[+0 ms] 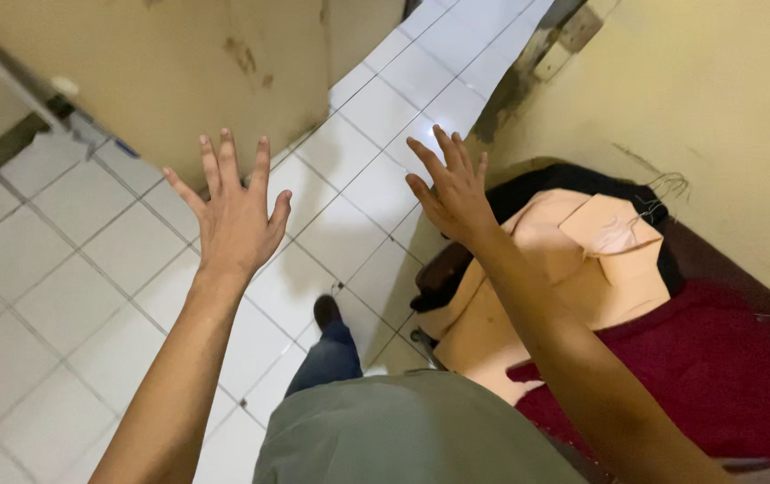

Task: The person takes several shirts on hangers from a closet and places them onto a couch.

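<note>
- Hands first: left hand (234, 220) in the centre-left of the frame, fingers spread wide, back of the hand to the camera, holding nothing and touching nothing.
- Right hand (453, 193) just right of centre, also spread open and empty, its fingers above the upper left end of the cloth pile.
- Peach fabric pieces (573, 269), cut flat with straight edges, lie right of centre, nearest the right hand; 1 folded piece sits on top at the upper right of the stack.
- Black cloth (546, 184) shows behind the peach pieces, and dark red cloth (717, 367) fills the lower right.
- Loose threads (663, 193) hang against the yellow wall (717, 90) at the upper right.
- No packages, labels or signs can be made out.
- White tiled floor (71, 269) spreads across the left and centre, narrowing to a strip toward the top between a beige panel (179, 72) at the upper left and the yellow wall.
- Person's shoe (327, 311) and blue trouser leg (327, 358) stand on the tiles at bottom centre.
</note>
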